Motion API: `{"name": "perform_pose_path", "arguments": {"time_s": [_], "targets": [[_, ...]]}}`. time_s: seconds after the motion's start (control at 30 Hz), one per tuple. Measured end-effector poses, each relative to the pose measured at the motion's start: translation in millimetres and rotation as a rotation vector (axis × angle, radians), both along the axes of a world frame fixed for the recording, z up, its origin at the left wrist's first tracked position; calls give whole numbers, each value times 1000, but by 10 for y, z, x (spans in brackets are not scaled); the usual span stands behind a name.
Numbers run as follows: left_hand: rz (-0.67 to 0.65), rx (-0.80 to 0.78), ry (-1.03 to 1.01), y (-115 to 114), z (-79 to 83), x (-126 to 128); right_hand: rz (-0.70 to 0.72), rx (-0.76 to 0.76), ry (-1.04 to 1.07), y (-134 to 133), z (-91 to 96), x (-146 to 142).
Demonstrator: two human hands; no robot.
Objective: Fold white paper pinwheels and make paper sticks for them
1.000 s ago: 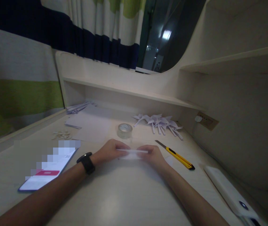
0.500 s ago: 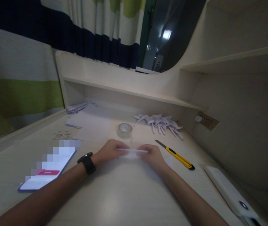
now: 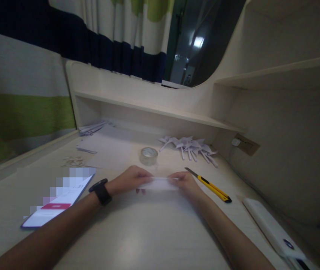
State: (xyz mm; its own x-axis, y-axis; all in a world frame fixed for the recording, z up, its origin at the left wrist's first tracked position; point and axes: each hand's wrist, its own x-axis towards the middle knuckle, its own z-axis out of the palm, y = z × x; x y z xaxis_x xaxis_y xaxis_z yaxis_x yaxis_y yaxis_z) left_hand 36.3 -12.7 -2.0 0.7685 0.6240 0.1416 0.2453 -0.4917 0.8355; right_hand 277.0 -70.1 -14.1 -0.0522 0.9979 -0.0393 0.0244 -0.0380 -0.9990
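My left hand (image 3: 133,179), with a black watch on its wrist, pinches the left end of a small white sheet of paper (image 3: 159,183). The right end of the paper is pinched between the fingers of my right hand (image 3: 185,182). The sheet is stretched between both hands just above the desk, its upper edge looking folded or rolled; blur hides the detail. Beyond the hands stands a roll of clear tape (image 3: 148,156). A yellow utility knife (image 3: 212,187) lies right of my right hand, its blade extended.
Several paper pinwheels (image 3: 190,146) lie at the back right. White sheets (image 3: 109,146) and rolled paper sticks (image 3: 92,128) are at the back left, near a pile of small pale pieces (image 3: 74,161). A lit phone (image 3: 61,204) lies left, a white device (image 3: 272,225) right.
The paper shows more of its flat face now, where it was a thin edge with a faint sheet below. My hands have moved slightly apart, both still gripping it.
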Motion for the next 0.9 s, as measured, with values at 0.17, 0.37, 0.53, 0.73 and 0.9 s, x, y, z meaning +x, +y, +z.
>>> {"name": "perform_pose_path", "arguments": {"time_s": [0.17,0.37,0.53,0.73,0.9], "targets": [[-30,9,1,-25,62,-28,19,-8,3,-18,10,-7],[-46,-5,-27,-9,94,-63,12,6,-19,-18,23,11],[-24,-46,-1,-10,112,-54,0,11,-1,15,-14,25],[-33,-122,-92,-46,141,-45,9,23,45,38,-23,21],[5,-225,-191,-15,86,-44,0,16,88,28,-14,25]]}}
